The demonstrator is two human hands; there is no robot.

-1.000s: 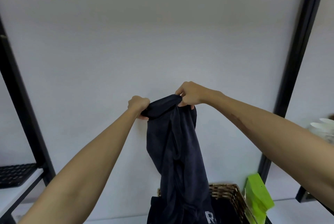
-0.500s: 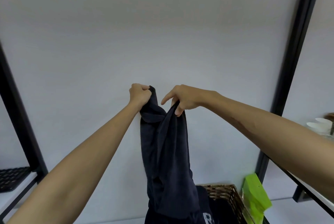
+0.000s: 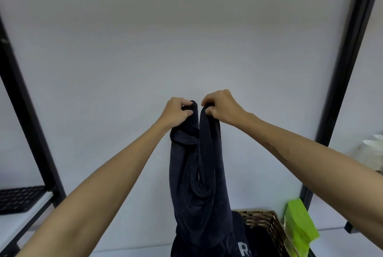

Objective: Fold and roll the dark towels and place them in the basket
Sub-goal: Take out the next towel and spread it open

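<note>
Vs 0.5 s ago: right hand (image 3: 222, 109) now pinches dark towel (image 3: 196, 184) top edge, close beside left hand (image 3: 176, 112), also gripping it. Towel hangs over wicker basket (image 3: 267, 221); its lower end is cut off by the frame

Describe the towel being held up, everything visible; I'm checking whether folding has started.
The dark towel is navy, soft and plush-looking. It hangs lengthwise in loose draped folds, not yet flat or rolled. The left hand and right hand each pinch its top edge, close together. Its lower end drops toward the wicker basket, meeting more dark fabric with a pale letter there.
</note>
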